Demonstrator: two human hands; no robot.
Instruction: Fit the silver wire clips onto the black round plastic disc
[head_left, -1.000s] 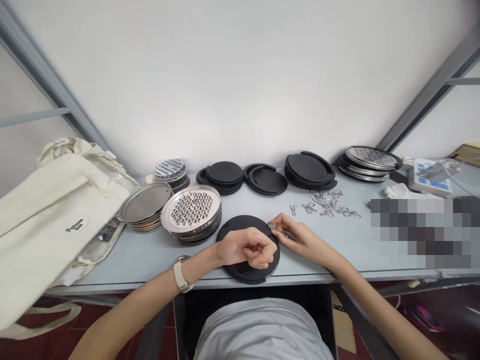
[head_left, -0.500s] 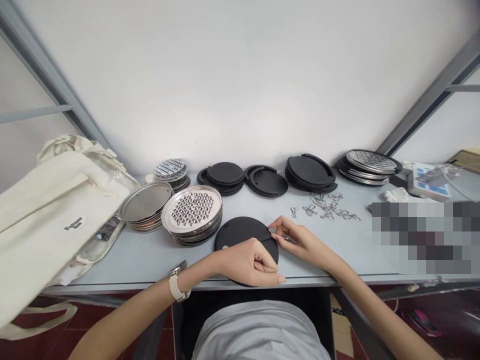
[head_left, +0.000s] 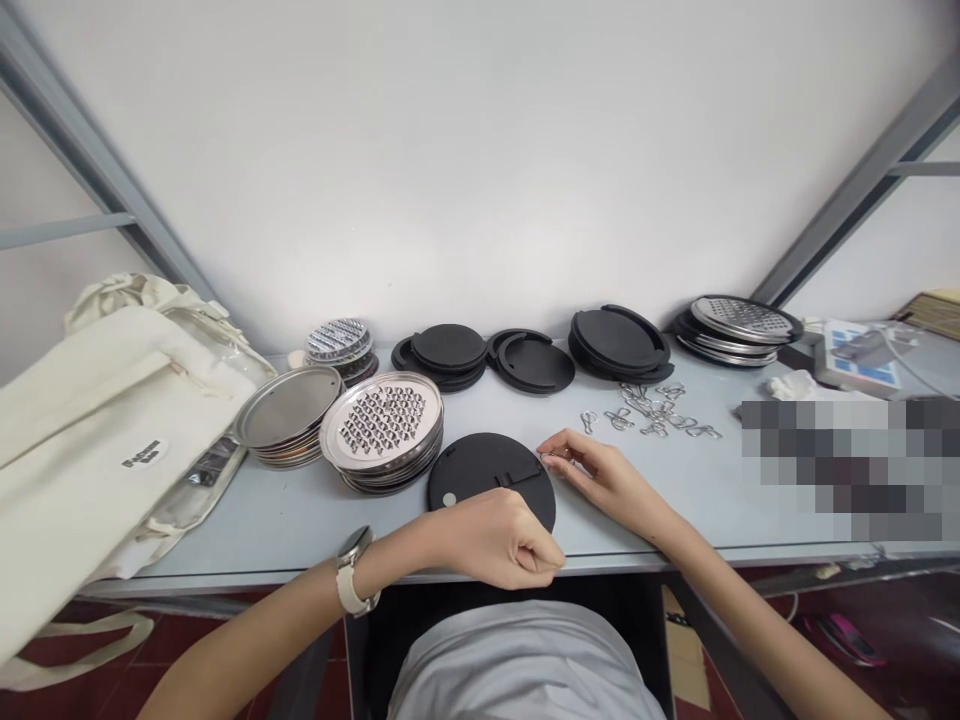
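Note:
A round black disc (head_left: pixel 480 465) lies flat near the table's front edge, with small raised parts and a pale round spot on its upper face. My left hand (head_left: pixel 499 540) is closed in a fist over the disc's near edge; whatever its curled fingers hold, if anything, is hidden. At the disc's right rim, my right hand (head_left: pixel 592 475) pinches a small metal wire clip (head_left: pixel 547 458), mostly covered by the fingertips. Similar wire clips (head_left: pixel 660 412) are scattered on the table beyond my right hand.
Round metal grater plates (head_left: pixel 382 420) and plain metal discs (head_left: pixel 289 405) stand stacked at left, beside a cream cloth bag (head_left: pixel 112 430). Black discs and curved rims (head_left: pixel 619 340) line the wall. More graters (head_left: pixel 742 320) are piled at back right, near a white-and-blue box (head_left: pixel 859 355).
My left fist has lowered slightly toward me and its thumb has tucked in, uncovering more of the disc's raised parts. My right hand stays at the rim, its fingertips closer together.

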